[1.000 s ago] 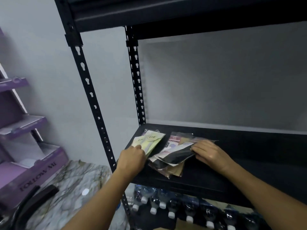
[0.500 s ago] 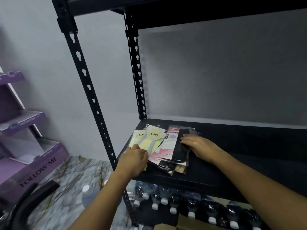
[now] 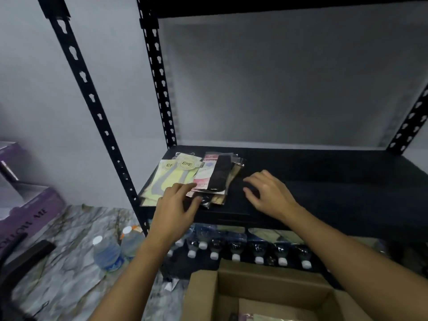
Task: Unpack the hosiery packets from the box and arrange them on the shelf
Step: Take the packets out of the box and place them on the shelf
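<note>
ok so the hosiery packets (image 3: 199, 174) sit in a loose overlapping stack on the black shelf (image 3: 324, 181), a bit left of the frame's centre. Their long sides run from the shelf's front edge toward the back wall, leaning slightly to the right. The left hand (image 3: 177, 205) is at the near end of the stack with the fingers pretty much straight and spread. The fingertips are on or just over the yellow and pink packs, and I honestly can't tell if it's pressing, but it isn't gripping anything. The right hand (image 3: 269, 193) is just beside the stack's right edge over bare shelf, fingers loosely bent, nothing in it. The relation that matters imo is that the open cardboard box (image 3: 266, 280) is straight down from both hands at the bottom centre of the frame, below the row of water bottles (image 3: 236, 249). The right forearm crosses right over it, so I'd guess the right hand has the shorter drop for the next grab. There's something pale at the box's bottom edge, maybe more packs, but too little of it shows to say.
</note>
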Available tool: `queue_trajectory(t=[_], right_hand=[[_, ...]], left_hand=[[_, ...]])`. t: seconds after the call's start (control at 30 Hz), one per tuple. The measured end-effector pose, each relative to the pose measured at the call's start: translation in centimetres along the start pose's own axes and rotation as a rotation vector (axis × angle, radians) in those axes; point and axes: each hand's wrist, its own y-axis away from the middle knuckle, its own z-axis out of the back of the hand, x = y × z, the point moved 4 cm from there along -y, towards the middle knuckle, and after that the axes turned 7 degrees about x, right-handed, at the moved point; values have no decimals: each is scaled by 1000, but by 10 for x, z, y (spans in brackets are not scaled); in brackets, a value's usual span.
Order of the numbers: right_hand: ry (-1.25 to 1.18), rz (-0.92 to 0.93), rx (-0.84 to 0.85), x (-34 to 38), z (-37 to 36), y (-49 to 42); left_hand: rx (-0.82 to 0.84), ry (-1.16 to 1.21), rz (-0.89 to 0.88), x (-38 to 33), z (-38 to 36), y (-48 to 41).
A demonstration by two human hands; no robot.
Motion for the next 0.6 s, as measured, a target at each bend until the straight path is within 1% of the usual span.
queue_trajectory(t=[0.03,0.1,0.43,0.53,0.6], right_hand=[[-11,-1,-26,2,4,15],[-31,-13,-26,5,8,42],[-172,-142,64,10,15,159],[-212,-214,87,8,7,191],[-286,-302,98,0,-5,214]], left_hand=[[-7,10,-36,-7,-5,9],[11,45,-73,-20,-17,24],[284,148,-103,-51,-92,74],[381,155,-75,-55,-119,89],[463,145,-51,-55,-141,104]])
